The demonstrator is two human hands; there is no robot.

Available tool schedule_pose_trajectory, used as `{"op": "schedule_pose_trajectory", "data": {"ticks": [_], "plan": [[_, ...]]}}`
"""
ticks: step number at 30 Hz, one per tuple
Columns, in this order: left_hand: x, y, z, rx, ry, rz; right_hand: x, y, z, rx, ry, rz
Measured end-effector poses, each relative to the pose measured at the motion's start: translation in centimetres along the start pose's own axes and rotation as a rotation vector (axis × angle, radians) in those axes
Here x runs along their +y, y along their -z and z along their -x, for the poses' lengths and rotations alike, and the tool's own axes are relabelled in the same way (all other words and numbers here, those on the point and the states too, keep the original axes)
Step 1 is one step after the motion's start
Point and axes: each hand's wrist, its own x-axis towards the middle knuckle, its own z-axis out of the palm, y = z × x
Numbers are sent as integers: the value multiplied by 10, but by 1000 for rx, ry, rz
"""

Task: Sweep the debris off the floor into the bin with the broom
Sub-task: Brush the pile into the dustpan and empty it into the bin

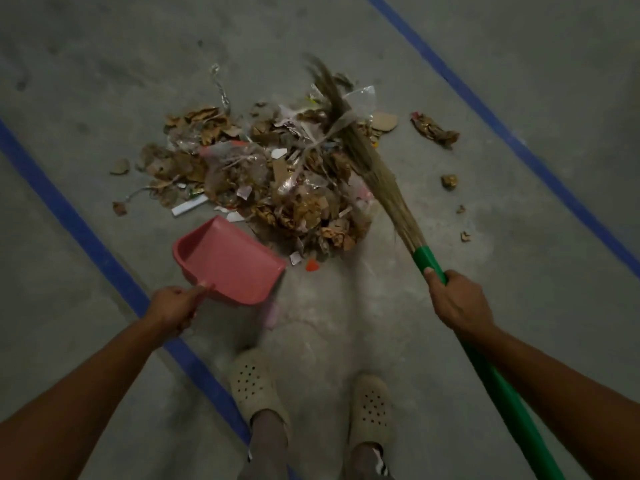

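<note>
Looking down on bare grey concrete floor (104, 71), crossed by two blue tape lines, one at left (79, 230) passing under the left forearm, one at right (519, 143). Between the lines, at centre: debris pile (263, 174) of torn brown cardboard, crumpled clear plastic, paper shreds and shiny wrapper scraps, loosely heaped. Gripping green broom handle (491, 375) with right hand (457, 303), fingers curled fully round it, thumb laid along the top, just below where the bristles join the handle. Broom tilted forward and leftward; straw-coloured bristles (374, 168) lying across the right side of the pile, tips blurred at its far edge. Holding pink plastic dustpan (228, 265) with left hand (175, 308), fingers closed round its short handle, handle mostly hidden by the hand. Dustpan tilted, open mouth facing the pile, front lip just beside the near edge of the debris; cannot tell whether resting on the floor or raised. Right edge of dustpan blurred. Small orange piece (311, 265) on the floor just beside the dustpan lip. White strip (189, 206) at the near-left edge of the pile. Apart from the pile, right of the bristles: crumpled brown wrapper (434, 128), small brownish lump (449, 181), a few tiny scraps nearer. Left of the pile: small cardboard bit (119, 167). At bottom of view, two beige perforated clogs, left clog (254, 386) near the left tape line, right clog (372, 407) beside it.
</note>
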Motion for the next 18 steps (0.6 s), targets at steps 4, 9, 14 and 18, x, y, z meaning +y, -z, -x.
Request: {"op": "schedule_pose_trajectory", "data": {"ticks": [4, 9, 14, 18], "plan": [[11, 9, -47, -56, 45, -50, -59, -21, -54, -86, -199, -166], [24, 1, -101, -117, 0, -154, -122, -61, -98, -211, -106, -194], [50, -26, -131, -242, -111, -210, -128, -115, -85, -195, 85, 44], [45, -30, -131, -353, -34, -212, -108, -132, -57, -182, 171, 132]]}}
